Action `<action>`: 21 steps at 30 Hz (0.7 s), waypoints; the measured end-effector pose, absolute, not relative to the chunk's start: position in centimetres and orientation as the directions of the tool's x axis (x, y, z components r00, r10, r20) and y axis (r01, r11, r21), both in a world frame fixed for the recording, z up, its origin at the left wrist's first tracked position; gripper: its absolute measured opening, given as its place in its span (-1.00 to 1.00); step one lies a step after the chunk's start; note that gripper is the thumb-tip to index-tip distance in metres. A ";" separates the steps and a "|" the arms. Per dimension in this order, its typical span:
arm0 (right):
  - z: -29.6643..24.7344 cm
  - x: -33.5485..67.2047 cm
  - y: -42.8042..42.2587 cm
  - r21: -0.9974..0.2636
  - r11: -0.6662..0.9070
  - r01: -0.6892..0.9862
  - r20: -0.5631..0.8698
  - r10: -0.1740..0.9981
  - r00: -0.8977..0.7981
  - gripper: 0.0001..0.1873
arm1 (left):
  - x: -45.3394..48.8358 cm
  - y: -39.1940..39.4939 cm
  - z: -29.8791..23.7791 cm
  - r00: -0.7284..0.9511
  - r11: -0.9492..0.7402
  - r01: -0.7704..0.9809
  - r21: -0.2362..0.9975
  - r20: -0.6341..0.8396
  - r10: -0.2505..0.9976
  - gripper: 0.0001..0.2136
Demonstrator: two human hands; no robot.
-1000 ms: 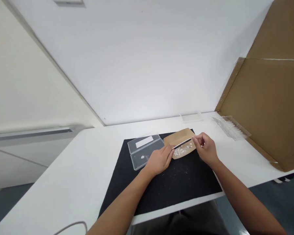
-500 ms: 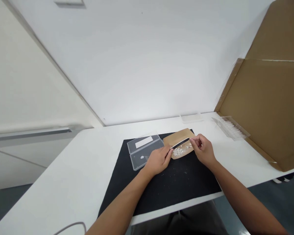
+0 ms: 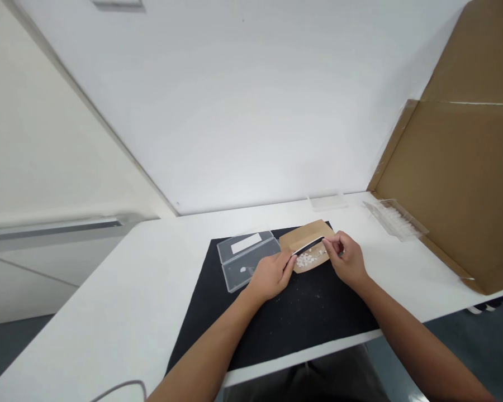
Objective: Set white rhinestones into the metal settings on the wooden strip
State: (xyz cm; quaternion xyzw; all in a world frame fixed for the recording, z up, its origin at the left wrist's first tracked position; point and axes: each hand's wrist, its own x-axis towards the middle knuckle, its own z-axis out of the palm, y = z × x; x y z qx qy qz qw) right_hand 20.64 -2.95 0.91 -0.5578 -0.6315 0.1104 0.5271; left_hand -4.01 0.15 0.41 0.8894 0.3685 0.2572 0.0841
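Note:
A thin black strip with a white edge [image 3: 310,246] stretches between my two hands. My left hand [image 3: 270,276] is closed on its left end, and my right hand [image 3: 347,258] pinches the other end between thumb and fingers. Beneath it lies a piece of brown paper [image 3: 300,235] with many small white bits [image 3: 305,260] scattered on its near part. Left of the paper is an opened clear plastic case [image 3: 237,273], with a white label on its lid and a small white piece inside. My left hand covers the case's near right corner.
Under everything is a black mat [image 3: 302,315] on the white table [image 3: 151,285]. At the back right stand a clear tray [image 3: 329,202] and a clear box of white sticks [image 3: 398,219]. A large cardboard box [image 3: 465,184] rises on the right; a cable [image 3: 121,384] lies front left.
My right hand has shifted very slightly left along the strip. Both hands keep their hold, and the case and paper look unmoved.

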 end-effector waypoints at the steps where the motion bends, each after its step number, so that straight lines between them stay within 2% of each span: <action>1: 0.8 20.6 -2.9 -0.720 0.352 0.598 0.547 0.818 0.178 -0.66 | -4.0 0.1 0.4 0.597 -0.715 0.612 0.338 0.395 0.698 -0.64; 13: 0.2 19.6 -2.7 -0.554 0.413 0.723 0.646 0.761 0.060 -0.72 | -3.4 -0.1 0.1 0.582 -0.700 0.623 0.348 0.392 0.712 -0.64; 18: 0.5 19.8 -2.6 -0.585 0.352 0.731 0.638 0.756 0.147 -0.71 | -3.4 -0.1 0.0 0.580 -0.702 0.619 0.352 0.398 0.711 -0.63; 21: 0.3 19.7 -2.6 -0.589 0.391 0.707 0.638 0.762 0.110 -0.72 | -3.4 -0.1 0.1 0.580 -0.702 0.618 0.355 0.398 0.711 -0.64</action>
